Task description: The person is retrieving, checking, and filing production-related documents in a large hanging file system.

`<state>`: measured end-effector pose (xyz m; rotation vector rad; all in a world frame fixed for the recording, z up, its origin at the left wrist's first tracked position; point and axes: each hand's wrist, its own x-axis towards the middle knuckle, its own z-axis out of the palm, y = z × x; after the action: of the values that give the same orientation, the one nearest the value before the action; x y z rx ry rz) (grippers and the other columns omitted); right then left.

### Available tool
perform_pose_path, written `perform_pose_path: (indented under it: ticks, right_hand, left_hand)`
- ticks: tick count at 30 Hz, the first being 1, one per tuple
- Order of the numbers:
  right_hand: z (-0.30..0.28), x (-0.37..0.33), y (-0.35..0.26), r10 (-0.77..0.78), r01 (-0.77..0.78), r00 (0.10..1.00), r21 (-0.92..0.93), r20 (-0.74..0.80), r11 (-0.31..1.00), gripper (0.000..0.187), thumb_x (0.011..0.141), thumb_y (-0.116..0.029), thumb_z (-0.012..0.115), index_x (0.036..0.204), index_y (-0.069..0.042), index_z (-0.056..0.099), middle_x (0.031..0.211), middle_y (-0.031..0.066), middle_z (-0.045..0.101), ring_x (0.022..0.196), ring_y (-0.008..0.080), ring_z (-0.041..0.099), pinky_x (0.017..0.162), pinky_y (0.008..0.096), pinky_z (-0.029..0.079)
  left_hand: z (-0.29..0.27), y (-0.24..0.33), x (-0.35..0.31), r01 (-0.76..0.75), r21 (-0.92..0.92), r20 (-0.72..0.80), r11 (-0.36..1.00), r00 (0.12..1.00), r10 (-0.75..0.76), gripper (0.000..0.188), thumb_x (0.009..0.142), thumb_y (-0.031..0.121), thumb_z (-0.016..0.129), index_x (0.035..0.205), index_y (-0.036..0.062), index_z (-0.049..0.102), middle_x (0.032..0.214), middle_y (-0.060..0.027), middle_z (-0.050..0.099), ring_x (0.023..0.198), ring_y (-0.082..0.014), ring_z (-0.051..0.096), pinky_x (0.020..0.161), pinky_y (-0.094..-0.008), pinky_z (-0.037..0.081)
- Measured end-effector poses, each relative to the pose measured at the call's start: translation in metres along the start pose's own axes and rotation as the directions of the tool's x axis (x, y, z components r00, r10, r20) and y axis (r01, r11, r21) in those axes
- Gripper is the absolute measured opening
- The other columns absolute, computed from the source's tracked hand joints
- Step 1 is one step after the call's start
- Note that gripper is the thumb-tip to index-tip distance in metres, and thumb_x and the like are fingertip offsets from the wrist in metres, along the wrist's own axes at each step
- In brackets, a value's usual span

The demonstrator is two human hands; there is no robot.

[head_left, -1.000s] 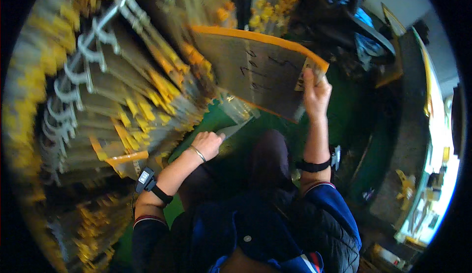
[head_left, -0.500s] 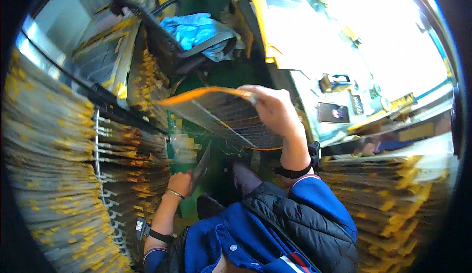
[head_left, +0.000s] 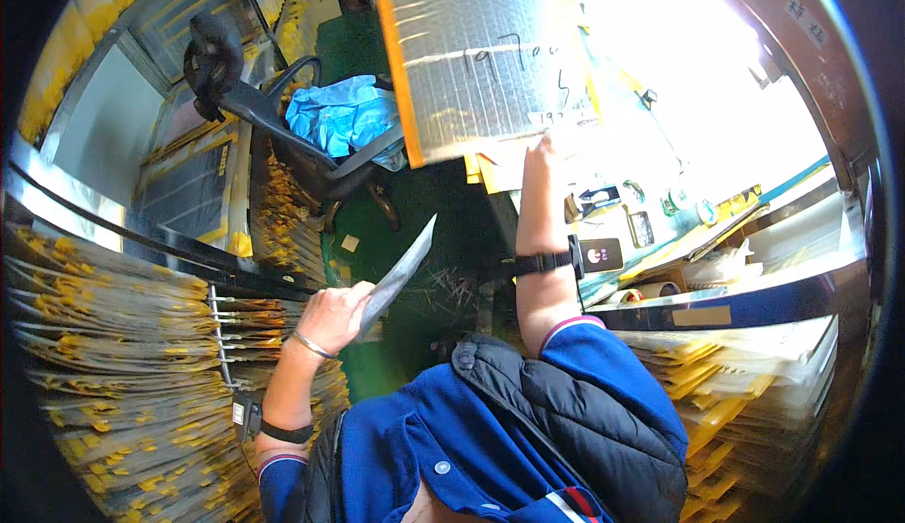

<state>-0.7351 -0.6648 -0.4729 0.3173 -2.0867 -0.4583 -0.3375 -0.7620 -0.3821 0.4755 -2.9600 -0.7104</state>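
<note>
My right hand (head_left: 544, 143) is stretched far forward, closed on the lower right corner of a large grey, shiny sheet with orange-taped edges (head_left: 452, 52). The sheet stands raised in front of a bright worktop, with dark handwriting across it. Strong glare washes out its right side and part of my fingers. Lower and to the left, my left hand (head_left: 332, 318) grips a thin grey sheet (head_left: 401, 273), seen nearly edge-on and tilted up to the right above the green floor.
Dense rows of yellow-taped sheets (head_left: 123, 372) hang on my left, and more sheets (head_left: 726, 391) are stacked on my right. A black chair (head_left: 264, 113) bears a blue cloth (head_left: 344, 113). On the glaring worktop lies a phone (head_left: 600, 255) among small items.
My right hand has carried the large sheet forward and up, turning its face toward me. My left hand has moved slightly up with the thin sheet. The view has shifted.
</note>
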Motion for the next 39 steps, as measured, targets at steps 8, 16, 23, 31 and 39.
perform_pose_path:
  ticks: [8,16,23,31,39]
  right_hand:
    - [0.057,-0.005,-0.041,-0.194,0.250,0.773,-0.572,0.603,-0.781,0.051,0.086,-0.033,0.054,0.125,-0.001,0.041,0.121,0.0127,0.046,0.106,0.0223,0.045,0.089,0.0360,0.038]
    - [-0.034,-0.045,-0.015,-0.822,-0.704,0.310,-0.466,0.478,-0.536,0.083,0.081,-0.060,0.049,0.139,-0.005,0.026,0.139,0.0143,0.034,0.125,0.0251,0.036,0.102,0.0452,0.028]
    - [-0.077,-0.040,0.020,-0.629,-0.472,0.743,-0.487,0.228,-0.735,0.097,0.068,-0.056,0.068,0.140,-0.010,0.023,0.140,0.0165,0.032,0.126,0.0370,0.035,0.095,0.0563,0.036]
    - [-0.121,0.021,-0.024,-0.431,-0.626,0.366,-0.124,0.825,-0.770,0.050,0.088,-0.023,0.058,0.123,0.008,0.040,0.114,0.0169,0.055,0.098,0.0265,0.060,0.082,0.0411,0.052]
    - [-0.142,0.028,-0.026,0.030,-0.681,0.198,0.159,0.980,-0.715,0.025,0.087,-0.019,0.060,0.104,-0.001,0.058,0.087,0.0069,0.065,0.068,0.0132,0.064,0.053,0.0259,0.054]
  left_hand:
    - [-0.090,0.026,0.062,-0.073,-0.213,0.007,0.974,0.997,0.076,0.013,0.082,0.006,0.057,0.094,0.0006,0.060,0.081,-0.0194,0.061,0.069,-0.0340,0.061,0.060,-0.0346,0.047]
    - [-0.164,-0.052,0.176,-0.201,-0.494,-0.097,0.846,0.980,0.176,0.012,0.085,0.011,0.060,0.090,0.0007,0.063,0.068,-0.0006,0.058,0.051,-0.0055,0.050,0.040,-0.0193,0.037]
    - [-0.157,-0.090,0.375,-0.357,-0.679,-0.121,0.641,0.916,0.383,0.018,0.082,0.010,0.060,0.096,-0.0023,0.063,0.078,-0.0020,0.064,0.061,-0.0052,0.054,0.049,-0.0192,0.039]
    - [-0.149,-0.076,0.485,-0.164,-0.768,0.262,0.619,0.801,0.538,0.023,0.084,0.016,0.062,0.096,-0.0039,0.064,0.086,-0.0056,0.066,0.071,-0.0062,0.057,0.064,-0.0203,0.045]
    - [-0.105,-0.079,0.546,-0.255,-0.881,0.080,0.399,0.751,0.655,0.021,0.078,0.007,0.068,0.097,-0.0016,0.064,0.079,-0.0056,0.067,0.068,-0.0080,0.060,0.062,-0.0202,0.048]
